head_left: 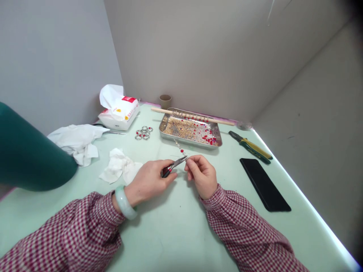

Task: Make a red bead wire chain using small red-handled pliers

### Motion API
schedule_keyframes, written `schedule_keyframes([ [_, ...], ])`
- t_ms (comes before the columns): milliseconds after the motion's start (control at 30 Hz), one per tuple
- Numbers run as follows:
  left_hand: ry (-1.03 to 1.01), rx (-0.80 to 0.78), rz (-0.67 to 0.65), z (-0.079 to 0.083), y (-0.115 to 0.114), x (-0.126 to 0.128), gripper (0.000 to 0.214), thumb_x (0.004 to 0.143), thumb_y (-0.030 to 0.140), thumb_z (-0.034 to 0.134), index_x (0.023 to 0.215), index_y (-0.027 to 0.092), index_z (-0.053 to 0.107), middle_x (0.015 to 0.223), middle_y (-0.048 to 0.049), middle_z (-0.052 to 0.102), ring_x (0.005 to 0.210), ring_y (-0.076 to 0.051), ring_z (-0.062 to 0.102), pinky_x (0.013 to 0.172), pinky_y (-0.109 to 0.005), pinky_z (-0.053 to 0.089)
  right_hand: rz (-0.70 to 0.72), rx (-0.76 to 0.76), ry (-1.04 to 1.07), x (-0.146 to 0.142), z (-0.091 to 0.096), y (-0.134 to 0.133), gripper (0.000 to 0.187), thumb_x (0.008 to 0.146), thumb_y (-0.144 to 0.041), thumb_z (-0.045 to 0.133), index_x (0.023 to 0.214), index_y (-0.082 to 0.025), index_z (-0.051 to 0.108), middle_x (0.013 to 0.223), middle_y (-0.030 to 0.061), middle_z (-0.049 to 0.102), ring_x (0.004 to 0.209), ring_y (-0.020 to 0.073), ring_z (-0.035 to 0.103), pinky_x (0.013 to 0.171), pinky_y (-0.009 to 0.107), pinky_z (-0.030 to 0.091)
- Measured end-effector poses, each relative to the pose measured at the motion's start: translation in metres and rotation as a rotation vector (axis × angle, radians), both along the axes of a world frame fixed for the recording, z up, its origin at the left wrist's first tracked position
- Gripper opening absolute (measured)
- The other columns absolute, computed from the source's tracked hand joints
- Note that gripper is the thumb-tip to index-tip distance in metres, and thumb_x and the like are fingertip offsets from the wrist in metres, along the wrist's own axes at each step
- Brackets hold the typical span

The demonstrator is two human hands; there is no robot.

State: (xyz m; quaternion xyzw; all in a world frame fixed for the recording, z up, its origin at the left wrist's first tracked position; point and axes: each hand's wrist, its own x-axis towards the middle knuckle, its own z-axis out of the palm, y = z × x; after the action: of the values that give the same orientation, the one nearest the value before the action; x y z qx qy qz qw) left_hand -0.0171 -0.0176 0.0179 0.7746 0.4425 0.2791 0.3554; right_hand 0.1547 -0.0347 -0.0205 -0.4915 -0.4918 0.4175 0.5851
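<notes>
My left hand (150, 179) is closed round small pliers (173, 166) with red-and-black handles, jaws pointing right. My right hand (202, 174) pinches the near end of a thin beaded wire chain (179, 147) right at the plier jaws. The chain carries red beads and runs back toward a metal tray (190, 145) holding gold and red beads. Both wrists rest on the pale green table (176, 226). I wear a pale green bangle (124, 202) on the left wrist.
A wooden stick (224, 121) with beads lies across the tray. Metal rings (143, 133), a tissue pack (119, 111), crumpled tissues (120, 170), a small cup (165, 101), yellow-handled pliers (251, 148) and a black phone (264, 184) lie around. A dark green shape (28, 158) bulges in at left.
</notes>
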Motion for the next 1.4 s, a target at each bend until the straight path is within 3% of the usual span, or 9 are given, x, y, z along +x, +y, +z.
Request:
schedule_keyframes([
  [300, 0.067, -0.014, -0.061, 0.003, 0.002, -0.002, 0.014, 0.08, 0.03, 0.058, 0.075, 0.019, 0.065, 0.059, 0.0024, 0.053, 0.053, -0.012, 0.04, 0.052, -0.024, 0.024, 0.005, 0.012, -0.009, -0.001, 0.001, -0.001, 0.016, 0.085, -0.034, 0.059, 0.082, -0.018, 0.058, 0.064, -0.0036, 0.06, 0.041, 0.005, 0.047, 0.04, 0.018, 0.038],
  [567, -0.025, -0.212, -0.141, 0.007, 0.005, -0.005, 0.025, 0.083, 0.028, 0.051, 0.1, 0.017, 0.067, 0.072, 0.0004, 0.06, 0.061, -0.012, 0.045, 0.06, -0.023, 0.036, 0.068, -0.003, 0.013, 0.003, 0.001, -0.002, 0.026, 0.09, -0.04, 0.05, 0.084, -0.017, 0.059, 0.065, -0.0026, 0.06, 0.041, 0.0048, 0.049, 0.04, 0.018, 0.036],
  [1133, 0.104, -0.252, -0.188, 0.011, 0.006, -0.005, 0.024, 0.084, 0.034, 0.052, 0.09, 0.015, 0.065, 0.066, 0.0015, 0.056, 0.061, -0.012, 0.046, 0.057, -0.023, 0.033, 0.104, 0.085, -0.11, 0.007, 0.001, -0.005, 0.015, 0.087, -0.03, 0.056, 0.078, -0.018, 0.057, 0.06, -0.0032, 0.058, 0.043, 0.0064, 0.047, 0.043, 0.02, 0.038],
  [1400, 0.082, -0.3, -0.208, 0.015, 0.004, -0.005, 0.025, 0.083, 0.026, 0.051, 0.1, 0.016, 0.066, 0.065, 0.0019, 0.057, 0.061, -0.012, 0.048, 0.058, -0.022, 0.036, 0.175, 0.053, -0.028, 0.007, 0.001, -0.004, 0.019, 0.089, -0.033, 0.053, 0.079, -0.018, 0.057, 0.062, -0.003, 0.059, 0.042, 0.0057, 0.048, 0.041, 0.019, 0.036],
])
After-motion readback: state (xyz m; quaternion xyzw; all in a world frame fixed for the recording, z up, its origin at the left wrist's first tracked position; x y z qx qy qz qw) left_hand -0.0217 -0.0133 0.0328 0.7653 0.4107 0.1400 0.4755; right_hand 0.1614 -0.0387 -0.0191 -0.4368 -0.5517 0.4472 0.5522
